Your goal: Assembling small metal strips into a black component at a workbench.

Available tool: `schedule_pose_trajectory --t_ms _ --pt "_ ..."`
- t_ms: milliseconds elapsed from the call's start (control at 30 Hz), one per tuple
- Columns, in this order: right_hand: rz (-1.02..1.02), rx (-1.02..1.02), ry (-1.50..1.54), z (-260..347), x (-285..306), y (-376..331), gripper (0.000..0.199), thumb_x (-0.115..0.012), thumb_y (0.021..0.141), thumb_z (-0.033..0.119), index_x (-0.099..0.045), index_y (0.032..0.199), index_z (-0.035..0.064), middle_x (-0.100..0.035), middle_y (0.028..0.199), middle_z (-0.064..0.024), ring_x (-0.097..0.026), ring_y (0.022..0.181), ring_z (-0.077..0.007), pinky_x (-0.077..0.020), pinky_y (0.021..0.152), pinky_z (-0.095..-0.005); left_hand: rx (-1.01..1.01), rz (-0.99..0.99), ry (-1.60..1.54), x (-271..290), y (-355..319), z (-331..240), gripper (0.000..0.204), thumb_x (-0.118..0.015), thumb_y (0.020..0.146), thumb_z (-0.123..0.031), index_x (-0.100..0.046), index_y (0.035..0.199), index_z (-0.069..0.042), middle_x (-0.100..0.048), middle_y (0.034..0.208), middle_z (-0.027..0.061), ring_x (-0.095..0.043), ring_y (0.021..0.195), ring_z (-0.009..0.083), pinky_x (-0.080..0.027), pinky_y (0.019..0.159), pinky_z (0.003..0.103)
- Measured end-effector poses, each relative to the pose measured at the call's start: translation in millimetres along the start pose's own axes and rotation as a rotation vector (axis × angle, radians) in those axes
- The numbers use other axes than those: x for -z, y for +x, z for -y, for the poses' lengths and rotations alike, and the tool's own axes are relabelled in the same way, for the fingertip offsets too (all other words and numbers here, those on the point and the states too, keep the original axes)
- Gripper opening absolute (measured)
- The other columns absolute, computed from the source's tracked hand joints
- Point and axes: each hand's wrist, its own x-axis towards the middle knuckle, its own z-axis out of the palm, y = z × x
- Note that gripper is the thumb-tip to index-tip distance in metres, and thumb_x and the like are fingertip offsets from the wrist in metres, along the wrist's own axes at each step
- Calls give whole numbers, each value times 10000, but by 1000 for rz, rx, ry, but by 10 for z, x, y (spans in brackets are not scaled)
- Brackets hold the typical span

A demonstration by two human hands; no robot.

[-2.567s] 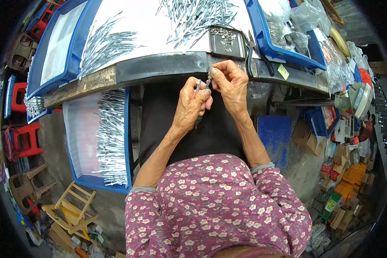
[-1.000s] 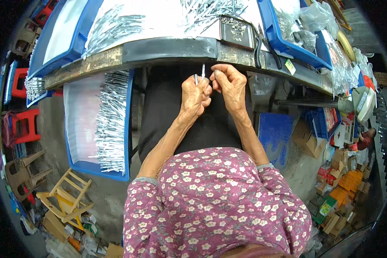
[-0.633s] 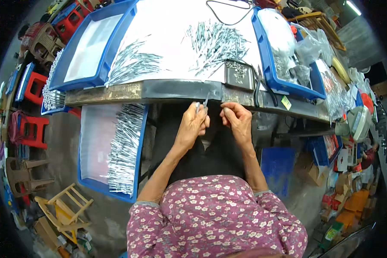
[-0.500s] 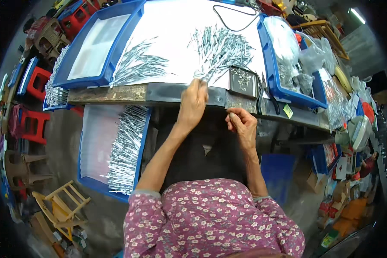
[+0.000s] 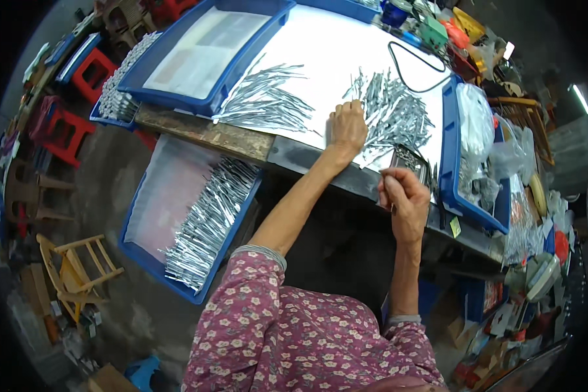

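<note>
My left hand point(image 5: 348, 130) reaches over the white tabletop to the left edge of a heaped pile of thin silvery metal pieces point(image 5: 398, 111). Its fingers are bent and pressed together; whatever is under the fingertips is hidden. Near the table's front edge, my right hand point(image 5: 406, 199) is closed in a pinch, thumb against forefinger, and anything between them is too small to make out. Just beyond it, partly covered, lies a small dark tray point(image 5: 408, 158) with tiny parts. A second, flatter pile of silvery pieces point(image 5: 268, 98) spreads to the left.
A blue tray point(image 5: 209, 101) with a pale lining stands at the table's left. Below the edge, another blue bin point(image 5: 160, 258) holds many silvery pieces. To the right is a blue tray point(image 5: 449, 150) of plastic bags. A black cord loop point(image 5: 411, 88) lies behind the pile.
My left hand has moved forward from the table edge to beside the right-hand pile. My right hand has risen slightly to the tray, still pinched. The whole view has turned and shifted.
</note>
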Motion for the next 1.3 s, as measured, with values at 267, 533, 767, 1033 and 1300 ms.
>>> schedule_pose_trajectory --t_ms 267,533,767,1033,1300 --pt "308 285 -304 218 -757 1253 198 -501 810 98 -589 892 -59 -572 677 -68 -500 561 -90 -402 496 -211 -66 -88 -372 495 -496 -37 118 -473 789 -21 -533 887 5 -545 743 178 -536 700 348 -435 629 421" --pt "548 621 -856 -211 -1504 2202 198 -493 795 96 -610 900 -25 -588 790 -130 -553 650 -170 -462 587 -291 -61 -60 -437 593 -571 78 150 -483 772 26 -512 917 50 -551 759 195 -546 698 361 -447 632 407" --pt "668 675 -952 -436 -1670 2476 263 -420 701 -26 -630 856 5 -603 833 -184 -583 760 -327 -467 706 -372 74 -208 -671 629 -576 101 134 -474 832 21 -490 964 38 -558 837 203 -582 768 344 -460 625 357" --pt "723 819 -967 -490 -1708 2587 226 -488 711 -24 -635 874 30 -605 850 -130 -585 732 -303 -476 673 -384 71 -181 -682 617 -599 118 118 -480 845 -2 -494 958 30 -572 837 204 -588 756 342 -463 615 353" --pt "744 1071 -1494 -412 -1754 2510 113 -517 780 1 -616 834 10 -601 811 -82 -557 596 -171 -465 498 -291 57 -149 -661 619 -584 99 123 -481 848 -16 -488 961 31 -592 836 196 -598 762 335 -473 625 351"
